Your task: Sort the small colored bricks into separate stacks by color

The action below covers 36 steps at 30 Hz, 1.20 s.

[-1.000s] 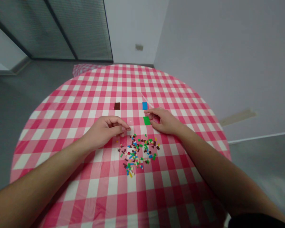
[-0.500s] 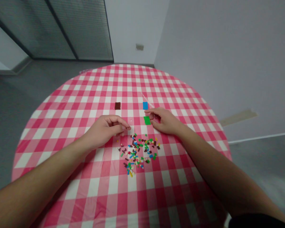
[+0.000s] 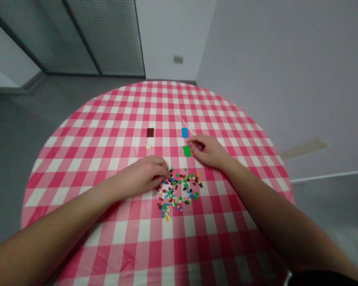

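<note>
My left hand (image 3: 150,173) reaches the upper left edge of a pile of small coloured bricks (image 3: 183,188). Its fingers are bent together, tips down among the pieces; whatever they pinch is hidden. On the right, my right hand (image 3: 210,151) rests beside a green square of bricks (image 3: 187,151), thumb close to its right edge. Its fingers are loosely curved, with a gap between index finger and thumb and nothing visible in it. Behind the green square lies a blue square (image 3: 185,132). A dark brown square (image 3: 150,132) and a smaller cream piece (image 3: 148,147) lie farther left.
A red and white checked cloth (image 3: 131,234) covers the round table. Mixed green, blue, brown, yellow and white pieces make up the pile. A pale wall (image 3: 274,79) stands to the right, and a glass partition with blinds (image 3: 116,35) is at the back left.
My left hand has come down and slightly right to the pile, uncovering the cream piece. My right index finger has drawn back a little to the right. The view has shifted slightly.
</note>
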Tool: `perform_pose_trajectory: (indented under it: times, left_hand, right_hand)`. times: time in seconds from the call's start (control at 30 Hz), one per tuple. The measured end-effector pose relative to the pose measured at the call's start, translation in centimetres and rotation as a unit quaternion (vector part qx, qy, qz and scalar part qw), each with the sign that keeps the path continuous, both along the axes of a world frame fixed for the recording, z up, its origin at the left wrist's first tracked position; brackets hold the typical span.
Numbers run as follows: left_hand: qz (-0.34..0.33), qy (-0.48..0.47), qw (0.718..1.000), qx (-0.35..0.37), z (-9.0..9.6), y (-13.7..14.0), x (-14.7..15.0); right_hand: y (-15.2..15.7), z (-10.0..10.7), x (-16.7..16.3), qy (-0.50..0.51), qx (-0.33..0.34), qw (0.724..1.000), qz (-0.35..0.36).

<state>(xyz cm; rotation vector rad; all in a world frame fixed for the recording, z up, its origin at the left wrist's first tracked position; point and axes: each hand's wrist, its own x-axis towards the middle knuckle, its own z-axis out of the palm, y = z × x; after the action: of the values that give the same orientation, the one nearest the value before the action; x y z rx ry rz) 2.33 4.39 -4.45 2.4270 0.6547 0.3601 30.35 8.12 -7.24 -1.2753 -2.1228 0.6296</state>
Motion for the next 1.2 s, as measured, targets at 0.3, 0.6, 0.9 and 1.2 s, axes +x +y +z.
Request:
perform_pose_trajectory:
  times: [0.3,0.6,0.9,1.2]
  left_hand:
    - [-0.014,0.013,1.0,0.021,-0.7,0.2,0.4]
    - [-0.014,0.001,1.0,0.008,-1.0,0.5,0.4]
    - [-0.02,-0.001,1.0,0.011,-0.4,0.5,0.1]
    - [-0.026,0.009,1.0,-0.011,-0.3,0.6,0.3]
  right_hand:
    - [0.1,-0.1,0.1,0.009,-0.002,1.0,-0.005]
    - [0.3,-0.4,0.2,0.015,0.007,1.0,-0.006]
    - [0.3,-0.4,0.3,0.013,0.004,1.0,-0.008]
    - [0.4,-0.5,0.2,0.027,-0.003,1.0,-0.009]
